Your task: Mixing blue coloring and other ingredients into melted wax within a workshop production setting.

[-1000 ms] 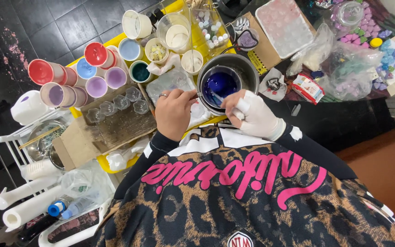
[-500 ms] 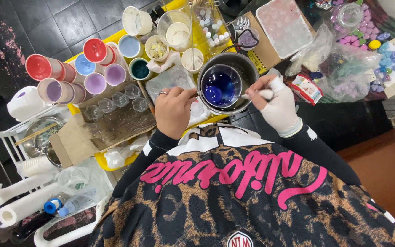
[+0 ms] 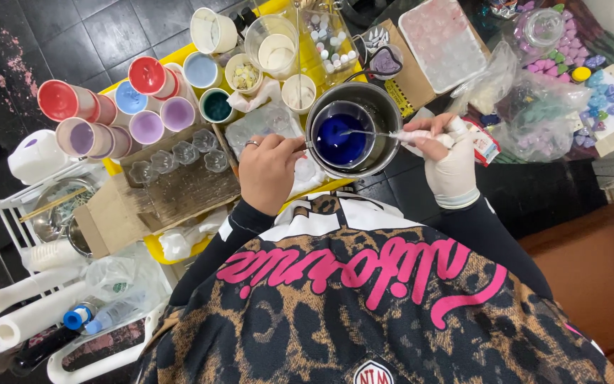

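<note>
Right hand (image 3: 450, 158) now farther right of the pot (image 3: 385, 114); spoon (image 3: 371, 133) tip in the blue liquid (image 3: 341, 139)

home craft workshop (dye cups (image 3: 143, 99), moulds (image 3: 440, 43)) on floor tiles

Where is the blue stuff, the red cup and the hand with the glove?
blue liquid (image 3: 341, 139), head view, middle of its surface.
red cup (image 3: 57, 100), head view, its red inside.
right hand (image 3: 449, 160), head view, back of the white glove.

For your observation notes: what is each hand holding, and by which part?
Right hand holds a thin stirrer by its outer end. Left hand rests at the metal pot side; its hold cannot be told.
</note>
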